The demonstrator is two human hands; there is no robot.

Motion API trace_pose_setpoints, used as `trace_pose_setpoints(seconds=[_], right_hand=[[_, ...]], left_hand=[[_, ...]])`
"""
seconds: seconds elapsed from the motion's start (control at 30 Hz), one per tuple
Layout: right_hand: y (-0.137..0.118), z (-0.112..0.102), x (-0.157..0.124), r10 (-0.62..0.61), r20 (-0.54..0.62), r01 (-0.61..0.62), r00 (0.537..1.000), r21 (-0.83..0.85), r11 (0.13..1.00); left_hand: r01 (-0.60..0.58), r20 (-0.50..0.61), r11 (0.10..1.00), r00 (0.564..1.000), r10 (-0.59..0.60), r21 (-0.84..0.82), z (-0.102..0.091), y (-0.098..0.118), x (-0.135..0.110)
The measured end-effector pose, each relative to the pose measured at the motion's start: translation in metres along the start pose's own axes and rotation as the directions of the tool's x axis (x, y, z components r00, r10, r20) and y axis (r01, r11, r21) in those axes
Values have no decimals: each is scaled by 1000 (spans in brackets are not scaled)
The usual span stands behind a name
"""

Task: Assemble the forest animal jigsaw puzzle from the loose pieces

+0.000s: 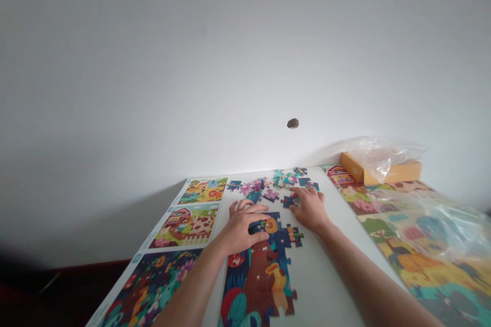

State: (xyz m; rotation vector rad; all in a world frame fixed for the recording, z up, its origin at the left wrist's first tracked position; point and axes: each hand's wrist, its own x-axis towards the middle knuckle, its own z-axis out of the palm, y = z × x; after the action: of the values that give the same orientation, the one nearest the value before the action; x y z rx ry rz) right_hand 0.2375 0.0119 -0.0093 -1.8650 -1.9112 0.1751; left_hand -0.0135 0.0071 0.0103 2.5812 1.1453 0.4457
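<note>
Clearly, the joined puzzle (pixel 261 273) took up the near ground, its bear scene lying flat on the white tabletop (pixel 324 286) with knobbed edges open on the right. It looked like thin, stiff card, light for its size and smooth-faced, so it would probably have slid easily; its interlocks seemed the weak point, likely to buckle or part if lifted by one corner, so flat palms or a grip along opposite edges would have suited it best. To its left lay a printed picture sheet (pixel 180 225), and to its right, well apart, colourful animal pictures (pixel 414 271) partly under clear plastic (pixel 441 230). The left hand (pixel 243 225) arched palm-down over the puzzle's far left part, thumb and fingers spread apart; how hard they pressed could not be told. Just beyond the puzzle's far right corner, the right hand (pixel 310 208) reached with bent fingers, thumb and forefinger at a dark blue piece (pixel 287 202); whether they pinched it or merely touched it could not be told. Such a small piece would have been best taken by its side edges, sparing the tabs. Beyond the puzzle's far end lay scattered loose pieces (pixel 271 194), some overlapping.
</note>
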Motion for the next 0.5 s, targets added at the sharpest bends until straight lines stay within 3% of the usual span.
trace_pose_setpoints(seconds=[0.33, 0.5], right_hand=[[1, 1, -2, -52, 15, 53, 999, -38, 998], [1, 2, -2, -153, -48, 153, 987, -2, 988]], left_hand=[[-20, 14, 999, 1000, 20, -34, -1, 1, 1], [-6, 7, 999, 1000, 6, -39, -3, 0, 0]])
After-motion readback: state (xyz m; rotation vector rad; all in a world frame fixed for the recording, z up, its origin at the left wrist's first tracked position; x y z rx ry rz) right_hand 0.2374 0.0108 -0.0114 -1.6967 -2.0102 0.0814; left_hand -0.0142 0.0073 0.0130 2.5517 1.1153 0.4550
